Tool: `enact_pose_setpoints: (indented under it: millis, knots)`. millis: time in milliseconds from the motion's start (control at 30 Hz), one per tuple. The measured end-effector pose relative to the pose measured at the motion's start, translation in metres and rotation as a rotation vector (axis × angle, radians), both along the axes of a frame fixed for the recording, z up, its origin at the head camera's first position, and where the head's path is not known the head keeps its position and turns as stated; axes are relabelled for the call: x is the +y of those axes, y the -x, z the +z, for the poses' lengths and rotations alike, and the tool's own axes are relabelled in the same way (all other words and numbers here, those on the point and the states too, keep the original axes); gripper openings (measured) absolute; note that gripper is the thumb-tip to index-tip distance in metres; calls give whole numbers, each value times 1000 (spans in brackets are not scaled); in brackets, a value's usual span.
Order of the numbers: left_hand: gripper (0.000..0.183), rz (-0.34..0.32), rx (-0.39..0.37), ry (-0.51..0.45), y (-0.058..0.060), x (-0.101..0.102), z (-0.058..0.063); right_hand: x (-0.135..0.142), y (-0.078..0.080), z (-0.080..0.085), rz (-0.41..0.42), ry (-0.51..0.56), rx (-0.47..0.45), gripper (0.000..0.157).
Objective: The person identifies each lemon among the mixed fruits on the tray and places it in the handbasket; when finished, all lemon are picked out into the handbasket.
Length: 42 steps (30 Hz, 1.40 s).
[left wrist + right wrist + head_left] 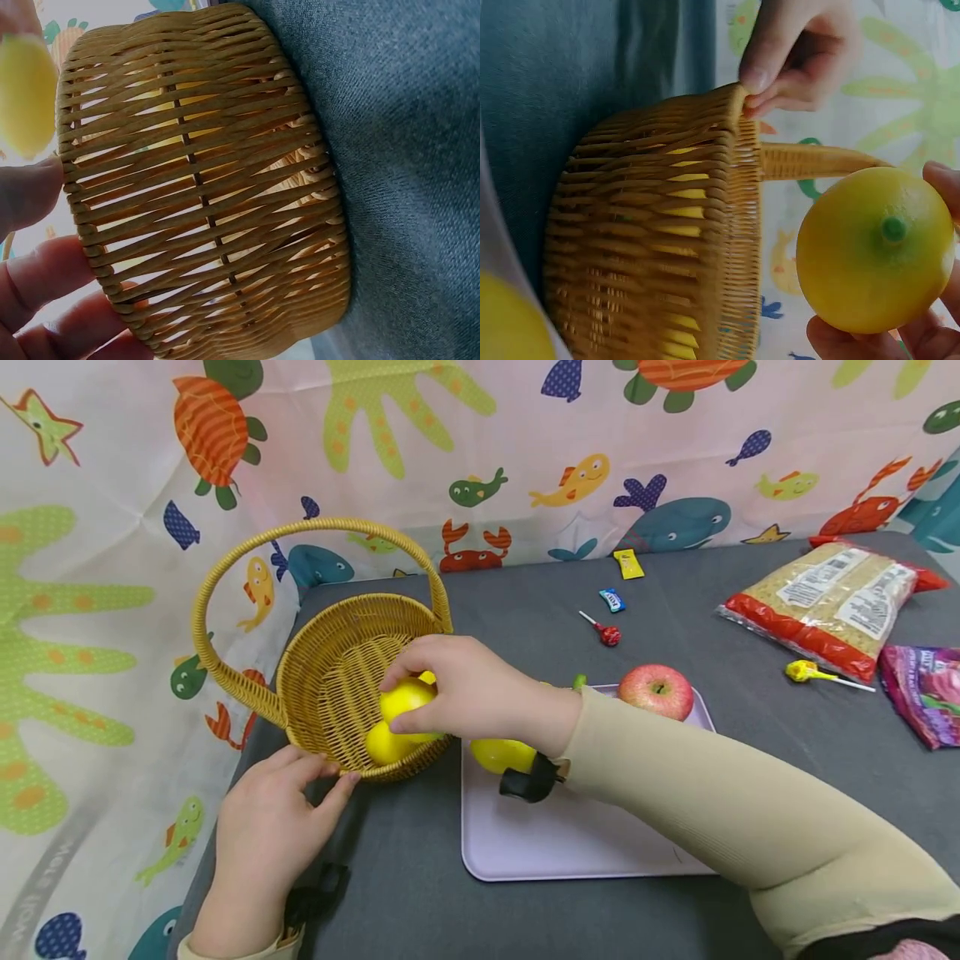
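Note:
My right hand (480,689) holds a yellow lemon (870,255) over the right side of a wicker basket (318,656), fingers and thumb around the fruit. The lemon's green stem end shows in the right wrist view. Below it, more yellow fruit (386,745) lies inside the basket, partly covered by the hand. With thumb and fingers, my left hand (270,818) pinches the basket's near rim. The left wrist view shows the woven wall (202,195) between that hand and the grey cloth. Another yellow fruit (498,756) sits on the lilac tray (570,847), under my right wrist.
A red apple (656,691) is on the tray behind my right sleeve. Farther back lie a red lollipop (606,633), a blue candy (612,601) and a yellow one (628,564). At right are a grain bag (836,597), a yellow lollipop (806,672) and a purple packet (926,693).

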<state>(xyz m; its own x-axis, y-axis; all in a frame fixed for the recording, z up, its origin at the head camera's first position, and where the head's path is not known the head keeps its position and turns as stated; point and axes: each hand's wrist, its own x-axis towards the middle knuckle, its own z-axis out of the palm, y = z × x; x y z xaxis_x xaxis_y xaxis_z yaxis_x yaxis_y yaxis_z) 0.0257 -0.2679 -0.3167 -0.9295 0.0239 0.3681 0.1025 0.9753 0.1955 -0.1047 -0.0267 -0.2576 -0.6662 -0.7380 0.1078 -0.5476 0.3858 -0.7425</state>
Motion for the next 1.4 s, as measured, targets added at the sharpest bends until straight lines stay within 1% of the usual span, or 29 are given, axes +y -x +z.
enact_pose_setpoints:
  millis: [67,167,300,400,500,633,700,867,967,1100,1167,1233,1333,1400]
  knots:
    - [22,1,-3,-1,0,0,1,-15,5,-4,6,-8,-2,31]
    - [21,7,-9,-6,-1,0,2,-33,11,-14,23,-54,5,32]
    - [22,3,-4,-6,-1,0,1,-47,15,-25,55,-117,3,34]
    - [23,-3,6,2,0,-1,0,-50,19,-28,56,-130,8,32]
    - [22,-7,10,0,0,0,0,-49,25,-31,26,-144,12,31]
    - [21,-11,10,-8,-1,1,1,-44,32,-38,-5,-207,12,31]
    - [22,-10,9,-7,0,1,1,-44,32,-41,9,-246,37,32]
    - [26,4,-8,0,1,1,-1,-48,27,-45,89,-334,137,36]
    - [26,8,-14,2,1,1,-1,-50,24,-46,104,-399,172,33]
    - [25,0,-2,0,1,1,-1,-50,21,-46,125,-471,198,27]
    - [24,-3,5,-2,1,1,-1,-48,20,-45,138,-462,190,27]
    - [24,-3,8,-2,1,2,-1,-45,20,-44,142,-420,171,28]
    - [25,4,0,-3,1,2,-1,-35,18,-40,122,-328,167,27]
    - [25,11,-9,0,1,2,-1,-26,16,-35,98,-278,183,25]
